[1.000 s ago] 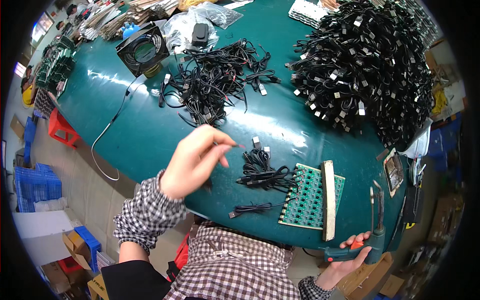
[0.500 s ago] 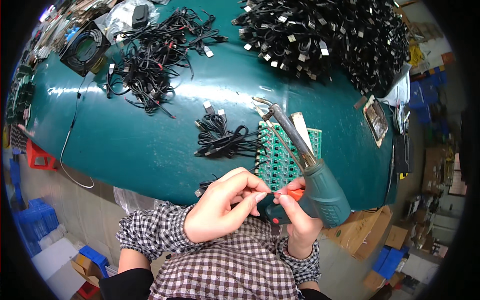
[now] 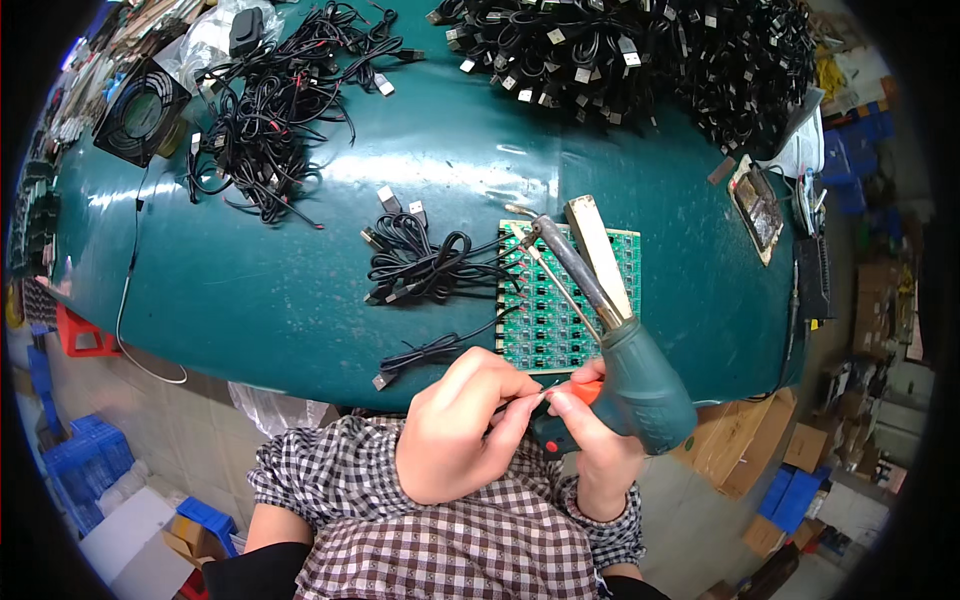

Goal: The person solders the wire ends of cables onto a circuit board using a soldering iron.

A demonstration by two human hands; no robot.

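There is one board [image 3: 545, 325], one strip [image 3: 598, 255] lying across it, and one gun [image 3: 650, 390]. Left of the board lie one bundle [image 3: 425, 262], its cables too tangled to count, and one lone cable [image 3: 430, 350] nearer the person. Beyond the board sit one tangle [image 3: 265, 130] and one fan [image 3: 141, 112], far to its left, and one heap [image 3: 640, 60] behind it, past counting.

A second ago the hands were well apart; now they meet, as they did half a second ago. The lone cable, partly covered then by the left hand [image 3: 455, 430], now shows more fully.

Just in front of the board, the left hand pinches a wire [image 3: 543, 393], its tip touching the right hand's fingertips. The right hand [image 3: 600, 445] grips the gun, whose metal tube slants over the board. The wire is thin, mostly hidden by fingers; its end is unclear.
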